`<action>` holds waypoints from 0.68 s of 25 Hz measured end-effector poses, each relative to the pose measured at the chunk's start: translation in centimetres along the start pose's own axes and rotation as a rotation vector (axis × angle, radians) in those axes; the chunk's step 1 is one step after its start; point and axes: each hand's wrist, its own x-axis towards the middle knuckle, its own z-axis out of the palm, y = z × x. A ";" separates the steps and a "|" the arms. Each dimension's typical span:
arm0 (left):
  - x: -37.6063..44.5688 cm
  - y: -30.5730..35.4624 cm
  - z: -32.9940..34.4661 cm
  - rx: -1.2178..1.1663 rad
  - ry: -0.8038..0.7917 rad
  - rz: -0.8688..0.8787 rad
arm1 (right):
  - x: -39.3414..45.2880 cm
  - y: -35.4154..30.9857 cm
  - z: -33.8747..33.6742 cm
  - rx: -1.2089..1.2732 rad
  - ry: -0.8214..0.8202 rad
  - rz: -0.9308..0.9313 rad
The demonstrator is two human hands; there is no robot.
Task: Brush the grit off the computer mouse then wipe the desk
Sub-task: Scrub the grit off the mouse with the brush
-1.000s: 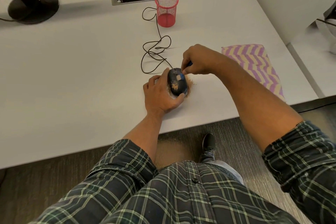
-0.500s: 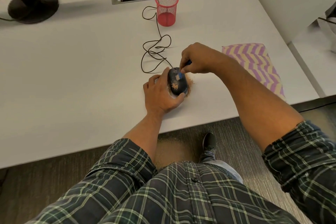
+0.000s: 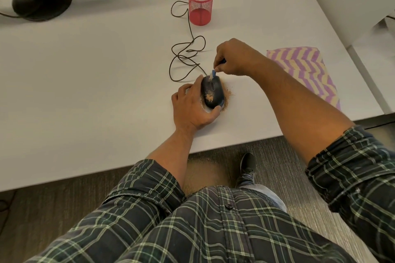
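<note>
Grit (image 3: 209, 96) is clinging to the computer mouse (image 3: 212, 94), ringing it on the desk (image 3: 96, 74). The left hand (image 3: 192, 109) is cupping the mouse while the right hand (image 3: 234, 60) is pinching a small blue brush (image 3: 214, 73) at its front. Brushing is looking unfinished; wiping with the striped cloth (image 3: 303, 74) is waiting.

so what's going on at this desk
A person is cleaning a black computer mouse on a white desk. The left hand grips the mouse, and the right hand holds a small blue brush at its front end. A patch of tan grit sits on the mouse's back and more lies on the desk beside it. A striped cloth lies untouched to the right, so the wiping has not begun.
</note>
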 end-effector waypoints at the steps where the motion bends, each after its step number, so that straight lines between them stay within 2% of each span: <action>1: 0.0 0.0 0.0 0.001 -0.002 -0.003 | 0.1 -0.1 -0.1 0.013 0.002 -0.010; 4: 0.0 -0.2 0.1 -0.004 -0.002 -0.002 | 0.7 -0.2 -0.2 -0.010 -0.082 -0.047; 7: 0.0 -0.2 0.2 -0.005 -0.011 -0.009 | 1.5 -0.2 -0.1 -0.082 -0.041 -0.005; 12: 0.1 -0.3 0.1 -0.011 -0.001 -0.009 | 1.5 0.2 -0.7 0.074 -0.163 -0.028; 15: 0.1 -0.2 0.1 -0.016 -0.002 -0.013 | 1.9 0.3 -0.5 0.037 -0.075 0.023; 17: 0.1 -0.2 0.0 -0.021 -0.021 -0.016 | 2.0 0.3 -0.7 0.126 -0.076 0.046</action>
